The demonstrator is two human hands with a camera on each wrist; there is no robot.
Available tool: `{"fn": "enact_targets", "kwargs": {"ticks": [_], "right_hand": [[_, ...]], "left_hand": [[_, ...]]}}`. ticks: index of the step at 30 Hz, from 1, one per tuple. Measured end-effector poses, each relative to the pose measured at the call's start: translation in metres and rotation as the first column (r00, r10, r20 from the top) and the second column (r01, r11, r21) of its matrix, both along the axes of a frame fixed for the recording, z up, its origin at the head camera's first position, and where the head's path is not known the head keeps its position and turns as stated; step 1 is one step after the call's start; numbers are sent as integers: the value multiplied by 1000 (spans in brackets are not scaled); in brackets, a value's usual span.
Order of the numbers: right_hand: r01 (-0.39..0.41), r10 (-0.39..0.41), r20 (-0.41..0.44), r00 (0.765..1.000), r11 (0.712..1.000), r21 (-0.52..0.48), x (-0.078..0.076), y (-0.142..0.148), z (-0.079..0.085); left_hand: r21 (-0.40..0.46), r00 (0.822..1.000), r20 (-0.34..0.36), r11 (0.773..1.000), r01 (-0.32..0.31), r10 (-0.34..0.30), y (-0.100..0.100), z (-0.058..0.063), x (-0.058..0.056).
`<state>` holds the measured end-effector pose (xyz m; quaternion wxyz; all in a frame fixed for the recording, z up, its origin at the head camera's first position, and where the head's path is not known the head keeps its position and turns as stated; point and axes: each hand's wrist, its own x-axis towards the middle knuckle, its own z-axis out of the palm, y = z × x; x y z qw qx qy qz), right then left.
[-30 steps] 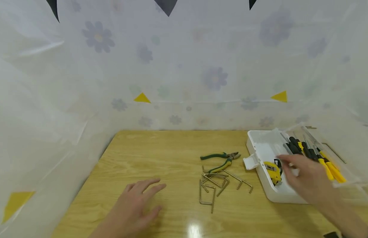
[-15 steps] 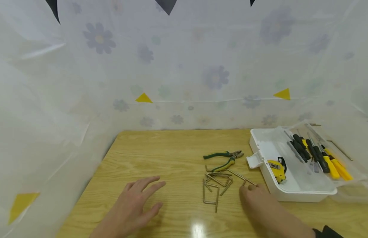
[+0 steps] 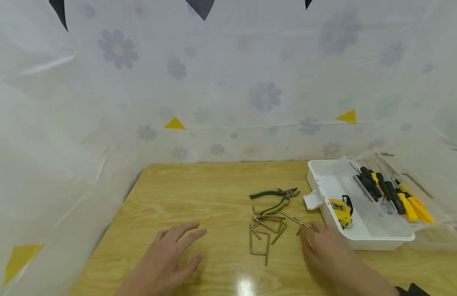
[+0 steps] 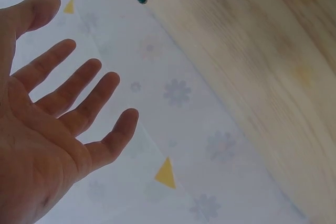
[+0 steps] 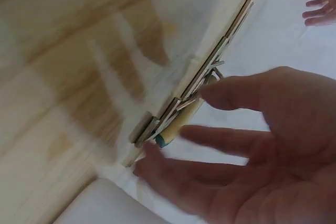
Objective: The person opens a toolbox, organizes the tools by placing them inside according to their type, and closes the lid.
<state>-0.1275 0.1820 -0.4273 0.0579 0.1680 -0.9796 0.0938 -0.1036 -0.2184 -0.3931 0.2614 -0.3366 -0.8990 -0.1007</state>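
Note:
On the wooden table, my right hand (image 3: 330, 251) is palm inward, its fingertips at an L-shaped hex key (image 3: 304, 224). In the right wrist view, thumb and forefinger stand apart beside the keys, and no firm grip shows. A loose pile of several hex keys (image 3: 258, 253) lies left of this hand. Green-and-yellow pliers (image 3: 281, 204) lie just behind the pile with their handles spread. My left hand (image 3: 168, 257) hovers low at the table's left, fingers loosely spread, holding nothing; the left wrist view shows its bare palm (image 4: 39, 140).
A white toolbox (image 3: 378, 245) stands open at the right, with a yellow tape measure (image 3: 338, 208) inside. Black and yellow screwdrivers (image 3: 407, 205) lie in its translucent lid or tray. A floral sheet (image 3: 221, 82) hangs behind the table.
My right hand has left the toolbox and come down left to the hex keys. One key there has shifted slightly within the last half second. My left hand has stayed put.

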Motion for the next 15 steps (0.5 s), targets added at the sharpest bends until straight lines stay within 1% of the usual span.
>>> {"fn": "enact_targets", "kwargs": {"ticks": [2, 5, 8, 9, 10, 11, 12, 13, 15], "right_hand": [[9, -11, 30, 999, 998, 69, 2, -1, 1], [28, -35, 81, 996, 995, 95, 3, -4, 1], [23, -28, 116, 993, 999, 47, 4, -4, 0], [23, -26, 160, 987, 1000, 21, 4, -4, 1], [24, -23, 212, 977, 1000, 0, 4, -4, 0], [12, -4, 275, 961, 1000, -27, 5, -2, 0], [-8, 27, 345, 938, 998, -57, 5, 0, -1], [-57, 89, 382, 920, 994, -96, 6, 1, -3], [-167, 229, 428, 874, 970, -177, 7, 3, -7]], "left_hand": [[-3, 1000, -2, 1000, -1, 1, 0, -1, 0], [-1, 1000, 0, 1000, 7, -7, 0, -2, -1], [-2, 1000, -2, 1000, 13, -13, 0, -3, -1], [-1, 1000, -4, 1000, 14, -14, 0, -4, -1], [-2, 1000, -5, 1000, 15, -15, 1, -4, -1], [-2, 1000, -6, 1000, 16, -16, 1, -5, -1], [-3, 1000, -7, 1000, 16, -16, 1, -5, 0], [-4, 1000, -7, 1000, 17, -17, 1, -6, 0], [-4, 1000, -7, 1000, 17, -17, 2, -6, 0]]}}
